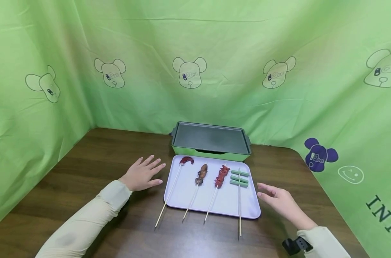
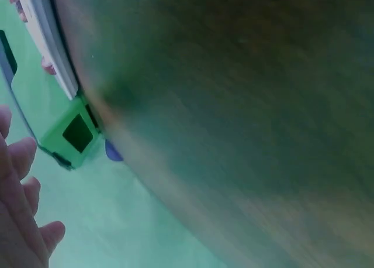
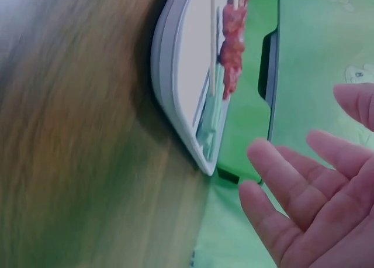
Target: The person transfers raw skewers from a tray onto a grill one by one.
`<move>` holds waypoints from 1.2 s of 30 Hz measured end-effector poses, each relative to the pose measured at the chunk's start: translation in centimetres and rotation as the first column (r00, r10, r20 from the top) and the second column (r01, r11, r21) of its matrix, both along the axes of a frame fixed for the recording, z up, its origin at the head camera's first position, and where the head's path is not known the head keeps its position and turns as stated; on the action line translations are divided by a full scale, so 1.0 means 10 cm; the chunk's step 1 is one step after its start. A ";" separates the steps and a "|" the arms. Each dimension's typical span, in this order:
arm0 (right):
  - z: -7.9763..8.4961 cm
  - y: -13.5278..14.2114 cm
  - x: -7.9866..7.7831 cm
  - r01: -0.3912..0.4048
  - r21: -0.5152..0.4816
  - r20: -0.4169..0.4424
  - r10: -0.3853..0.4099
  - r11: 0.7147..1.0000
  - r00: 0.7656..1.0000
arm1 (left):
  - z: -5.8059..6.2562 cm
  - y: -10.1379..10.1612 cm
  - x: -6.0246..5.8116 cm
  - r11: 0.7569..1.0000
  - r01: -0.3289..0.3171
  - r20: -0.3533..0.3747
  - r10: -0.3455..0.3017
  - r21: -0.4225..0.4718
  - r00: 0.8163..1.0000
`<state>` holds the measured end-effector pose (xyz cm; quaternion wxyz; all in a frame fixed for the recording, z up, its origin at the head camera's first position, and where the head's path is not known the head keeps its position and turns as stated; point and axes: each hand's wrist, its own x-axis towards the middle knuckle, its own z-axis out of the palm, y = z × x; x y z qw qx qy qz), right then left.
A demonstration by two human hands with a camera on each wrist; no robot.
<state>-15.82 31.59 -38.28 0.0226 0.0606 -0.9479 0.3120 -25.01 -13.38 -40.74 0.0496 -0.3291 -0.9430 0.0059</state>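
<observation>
Seen from the head: on the brown wooden table (image 1: 144, 222), a white tray (image 1: 227, 204) with four skewers laid side by side, stick ends jutting past the near rim. From left to right: a curved dark-red skewer (image 1: 187, 160), a brown skewer (image 1: 201, 175), a red skewer (image 1: 222, 176), a green skewer (image 1: 239, 183) with short crosswise pieces. Just beyond the tray's far edge, a grill (image 1: 211, 136) with a dark flat top and green base; farther back, a green curtain (image 1: 227, 104) printed with bear heads. Left of the tray, near it but apart, the left hand (image 1: 142, 175), palm down, fingers straight and spread. Just beside the right rim, the right hand (image 1: 284, 204), fingers loosely extended; at its wrist, a black watch (image 1: 297, 246).

Seen from the left wrist: loosely spread fingertips (image 2: 52, 236), with the tray and grill beyond, tilted; table blurred.

Seen from the right wrist: relaxed fingers fanned apart, clear of the tray's corner; red and green food on it, grill behind.
</observation>
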 end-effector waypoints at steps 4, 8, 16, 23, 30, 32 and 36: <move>-0.01 -0.01 0.00 -0.007 -0.152 0.127 0.027 0.988 0.992 | -0.04 0.11 -0.03 0.999 0.017 0.038 -0.015 -0.035 0.999; -0.02 0.03 0.00 -0.039 -0.270 0.247 0.109 0.962 0.963 | -0.09 0.25 -0.06 0.999 0.022 0.066 -0.019 -0.045 0.998; -0.12 0.02 0.10 -0.140 -0.281 0.457 0.261 0.949 0.850 | -0.12 0.38 -0.09 0.996 0.035 0.076 -0.029 -0.081 0.997; -0.17 -0.11 0.17 -0.130 -0.330 0.455 0.278 0.935 0.846 | -0.10 0.38 -0.08 0.992 0.054 0.084 -0.044 -0.115 0.995; -0.26 -0.20 0.24 -0.120 -0.396 0.515 0.329 0.910 0.791 | -0.09 0.41 -0.13 0.986 0.062 0.072 -0.052 -0.153 0.996; -0.30 -0.22 0.24 -0.100 -0.429 0.526 0.338 0.898 0.780 | -0.10 0.40 -0.15 0.983 0.065 0.055 -0.056 -0.172 0.997; -0.33 -0.27 0.24 -0.071 -0.458 0.531 0.337 0.886 0.777 | -0.09 0.39 -0.17 0.979 0.065 0.057 -0.055 -0.195 0.997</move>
